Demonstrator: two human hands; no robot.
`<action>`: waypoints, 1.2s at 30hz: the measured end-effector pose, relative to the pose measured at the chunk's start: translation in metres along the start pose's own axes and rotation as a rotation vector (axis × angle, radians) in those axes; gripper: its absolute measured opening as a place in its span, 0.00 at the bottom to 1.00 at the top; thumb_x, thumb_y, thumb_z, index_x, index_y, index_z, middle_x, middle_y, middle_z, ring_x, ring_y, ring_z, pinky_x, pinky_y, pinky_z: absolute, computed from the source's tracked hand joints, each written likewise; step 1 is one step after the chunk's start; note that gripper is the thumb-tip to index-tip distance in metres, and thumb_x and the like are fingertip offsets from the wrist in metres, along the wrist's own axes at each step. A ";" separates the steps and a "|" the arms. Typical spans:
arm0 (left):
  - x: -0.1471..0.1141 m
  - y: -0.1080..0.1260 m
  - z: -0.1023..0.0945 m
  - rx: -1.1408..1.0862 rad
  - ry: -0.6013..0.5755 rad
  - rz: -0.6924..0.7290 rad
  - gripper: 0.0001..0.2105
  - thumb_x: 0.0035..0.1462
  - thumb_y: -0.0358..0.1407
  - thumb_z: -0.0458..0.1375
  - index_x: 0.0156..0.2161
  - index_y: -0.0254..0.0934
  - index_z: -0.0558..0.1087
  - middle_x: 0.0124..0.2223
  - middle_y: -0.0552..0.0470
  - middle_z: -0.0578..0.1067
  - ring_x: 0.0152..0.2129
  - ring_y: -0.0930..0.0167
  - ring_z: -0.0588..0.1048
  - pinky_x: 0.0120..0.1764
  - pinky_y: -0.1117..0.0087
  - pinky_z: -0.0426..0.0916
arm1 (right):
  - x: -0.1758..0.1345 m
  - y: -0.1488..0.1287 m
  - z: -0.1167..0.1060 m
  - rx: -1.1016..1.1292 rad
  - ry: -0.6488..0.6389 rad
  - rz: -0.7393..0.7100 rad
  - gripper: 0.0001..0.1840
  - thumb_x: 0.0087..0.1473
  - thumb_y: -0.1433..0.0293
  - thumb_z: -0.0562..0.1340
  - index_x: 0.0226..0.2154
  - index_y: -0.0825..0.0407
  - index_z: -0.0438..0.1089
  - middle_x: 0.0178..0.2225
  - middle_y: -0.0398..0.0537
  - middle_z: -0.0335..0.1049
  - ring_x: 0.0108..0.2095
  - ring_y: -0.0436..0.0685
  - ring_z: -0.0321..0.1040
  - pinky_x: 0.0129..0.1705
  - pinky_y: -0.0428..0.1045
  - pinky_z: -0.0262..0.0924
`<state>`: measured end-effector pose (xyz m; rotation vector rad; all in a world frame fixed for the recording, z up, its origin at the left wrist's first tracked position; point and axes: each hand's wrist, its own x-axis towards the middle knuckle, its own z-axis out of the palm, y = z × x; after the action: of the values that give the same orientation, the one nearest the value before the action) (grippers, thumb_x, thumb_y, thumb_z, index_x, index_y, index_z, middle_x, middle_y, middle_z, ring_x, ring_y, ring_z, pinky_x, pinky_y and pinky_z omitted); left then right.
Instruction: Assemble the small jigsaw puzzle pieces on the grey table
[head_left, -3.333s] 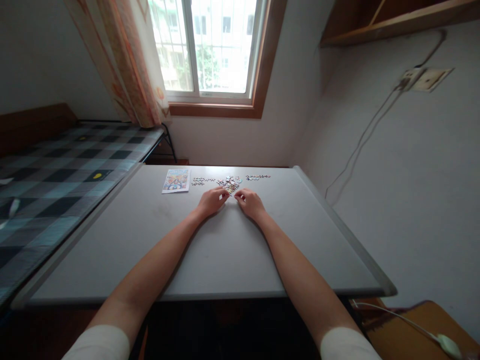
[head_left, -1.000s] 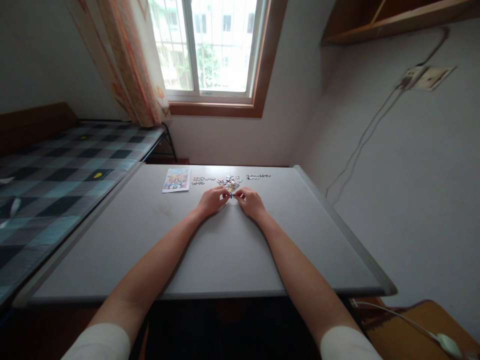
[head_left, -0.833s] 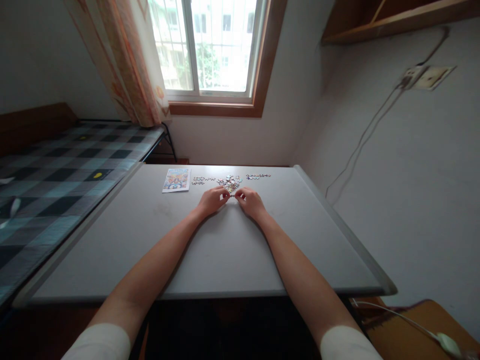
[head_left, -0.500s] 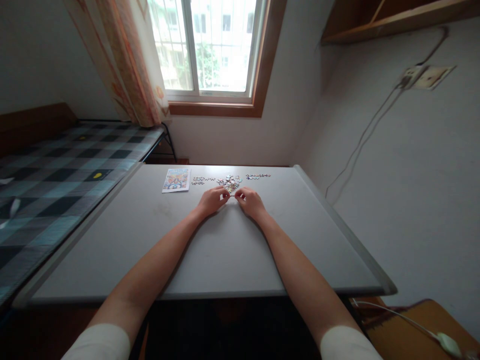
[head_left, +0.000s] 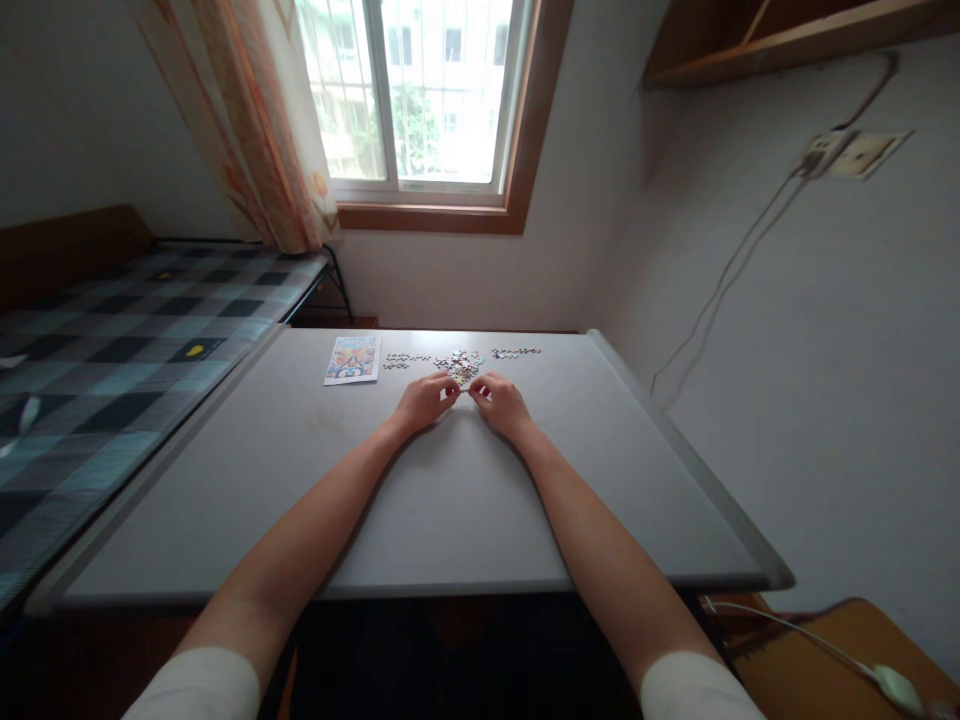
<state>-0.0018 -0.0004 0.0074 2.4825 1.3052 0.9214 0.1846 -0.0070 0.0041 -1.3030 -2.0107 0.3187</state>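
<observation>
My left hand (head_left: 429,399) and my right hand (head_left: 499,401) meet almost fingertip to fingertip over the table. Both are closed in a pinch on a small, thin puzzle piece (head_left: 464,390) between them; its pattern is too small to make out. Just beyond my fingers lies a heap of loose jigsaw pieces (head_left: 459,363) in mixed colours. Rows of pieces (head_left: 406,358) are laid out left of the heap, and another group of pieces (head_left: 516,352) lies to its right. Farther left a printed picture sheet (head_left: 353,361) rests flat.
The grey-white table (head_left: 465,500) has raised edges. A bed with a checked cover (head_left: 150,330) stands along its left side. Beyond are a window (head_left: 442,100) and a curtain (head_left: 247,120). A cable (head_left: 720,280) hangs on the right wall; a wooden stool (head_left: 847,660) is at lower right.
My fingertips have drawn very slightly closer together around the small piece. The heap, the rows and the sheet stay where they were.
</observation>
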 end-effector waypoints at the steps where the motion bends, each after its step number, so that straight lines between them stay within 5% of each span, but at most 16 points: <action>1: 0.000 0.000 0.000 0.004 0.001 -0.001 0.08 0.57 0.36 0.53 0.33 0.39 0.74 0.33 0.55 0.73 0.22 0.77 0.67 0.30 0.75 0.62 | 0.000 0.000 0.001 0.023 0.009 -0.008 0.04 0.52 0.71 0.60 0.29 0.51 0.70 0.33 0.44 0.70 0.31 0.49 0.66 0.38 0.46 0.61; 10: 0.000 0.000 0.000 0.035 0.007 0.005 0.08 0.58 0.37 0.53 0.35 0.40 0.74 0.34 0.55 0.74 0.22 0.77 0.67 0.30 0.75 0.61 | 0.003 0.001 0.000 0.196 0.081 0.059 0.05 0.52 0.71 0.59 0.30 0.51 0.71 0.31 0.44 0.74 0.29 0.51 0.68 0.37 0.47 0.63; 21: -0.001 -0.003 0.003 0.028 0.011 0.021 0.08 0.57 0.36 0.52 0.33 0.39 0.74 0.34 0.55 0.74 0.21 0.78 0.67 0.30 0.75 0.60 | 0.003 0.015 -0.014 -0.066 0.081 0.372 0.11 0.53 0.71 0.57 0.38 0.51 0.74 0.38 0.46 0.75 0.34 0.52 0.70 0.42 0.46 0.61; 36: -0.001 -0.002 0.003 0.031 -0.003 0.010 0.09 0.58 0.37 0.52 0.34 0.40 0.74 0.34 0.55 0.74 0.22 0.77 0.68 0.29 0.75 0.60 | -0.008 -0.014 -0.022 -0.554 -0.173 0.208 0.18 0.58 0.59 0.53 0.44 0.48 0.72 0.49 0.52 0.67 0.48 0.62 0.56 0.47 0.54 0.52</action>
<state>-0.0022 0.0004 0.0035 2.5150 1.3168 0.9060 0.1913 -0.0240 0.0242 -1.8862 -2.2001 -0.0451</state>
